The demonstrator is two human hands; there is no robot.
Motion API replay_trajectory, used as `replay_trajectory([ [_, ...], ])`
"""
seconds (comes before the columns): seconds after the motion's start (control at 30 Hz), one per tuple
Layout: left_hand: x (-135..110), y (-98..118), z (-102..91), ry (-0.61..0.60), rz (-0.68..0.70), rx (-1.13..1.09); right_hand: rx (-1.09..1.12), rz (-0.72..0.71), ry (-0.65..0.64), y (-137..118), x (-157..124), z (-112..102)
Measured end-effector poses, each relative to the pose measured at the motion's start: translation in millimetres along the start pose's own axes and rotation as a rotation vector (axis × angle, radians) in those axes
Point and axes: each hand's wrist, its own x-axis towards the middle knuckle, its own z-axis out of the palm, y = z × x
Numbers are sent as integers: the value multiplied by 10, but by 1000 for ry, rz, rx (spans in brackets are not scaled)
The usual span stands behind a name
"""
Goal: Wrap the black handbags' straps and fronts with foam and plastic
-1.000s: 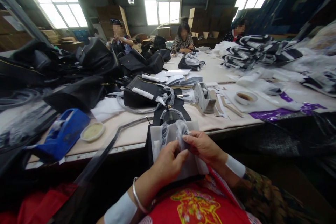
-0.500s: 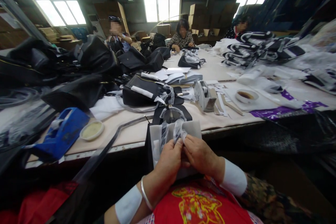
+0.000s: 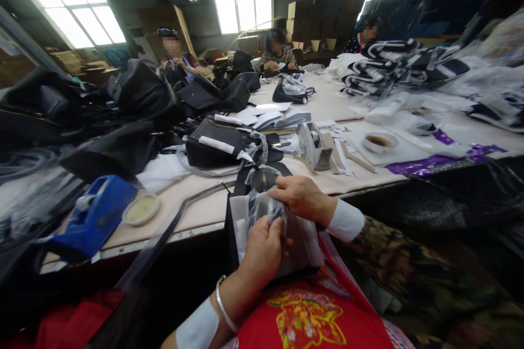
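In front of me a black bag (image 3: 264, 177) leans at the table edge, with a pale foam sheet (image 3: 305, 248) over its near side. Straps wrapped in clear plastic (image 3: 275, 209) run down over the sheet. My left hand (image 3: 262, 248) is closed round the lower part of one wrapped strap, thumb against fingers. Higher on the same strap, my right hand (image 3: 303, 196) pinches the plastic near the bag's top. The strap's lower end is hidden behind my left fingers.
A blue tape dispenser (image 3: 92, 218) and a shallow dish (image 3: 141, 210) stand at the left. Ahead are another black bag (image 3: 204, 155), a grey tape dispenser (image 3: 313, 147) and a bowl (image 3: 380, 143). Black bags pile up at left. Several people sit across the table.
My right hand has moved up and away from my left, to the upper part of the wrapped strap. My left hand stays low on it. The view has shifted slightly.
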Motion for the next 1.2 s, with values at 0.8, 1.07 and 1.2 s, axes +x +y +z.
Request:
replay_trajectory([
  [0.8,156,-358,14,-14,135,160,798,963,-121,-838,-1416,596],
  [1.07,135,-321,-86,-3,133,116,623,650,-43,-826,-1527,558],
  [1.2,140,-313,-105,-18,135,75,774,691,-105,-856,-1520,509],
])
